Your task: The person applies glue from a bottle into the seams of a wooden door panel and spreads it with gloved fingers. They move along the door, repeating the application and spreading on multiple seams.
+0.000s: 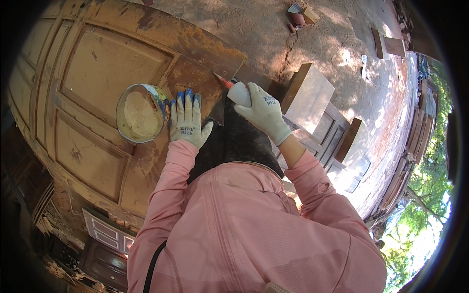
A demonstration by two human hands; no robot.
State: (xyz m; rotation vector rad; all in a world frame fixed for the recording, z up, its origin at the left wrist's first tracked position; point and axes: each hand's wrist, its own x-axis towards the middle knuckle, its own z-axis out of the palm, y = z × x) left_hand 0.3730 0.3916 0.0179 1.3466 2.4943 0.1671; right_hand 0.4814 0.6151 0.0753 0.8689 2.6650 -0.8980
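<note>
A white squeeze bottle with a red nozzle (239, 94) is gripped in my gloved right hand (265, 108). Its thin tip points up and left, over the corner end of a brown panelled wooden door (112, 63). My left hand (187, 119), in a pale glove with blue fingertips, lies flat on the door with its fingers stretched out. Just left of those fingers stands a round tin (140, 113) with pale, dried-looking matter inside and smears on its rim. Patchy brown stain and scraped spots mark the door's surface near the nozzle.
On the right, wooden blocks (312, 97) and another panelled door (328, 131) are on the ground. Small scraps and a reddish roll (296, 18) lie at the top. Stacked boards (424, 122) line the far right; more doors (105, 259) are at lower left.
</note>
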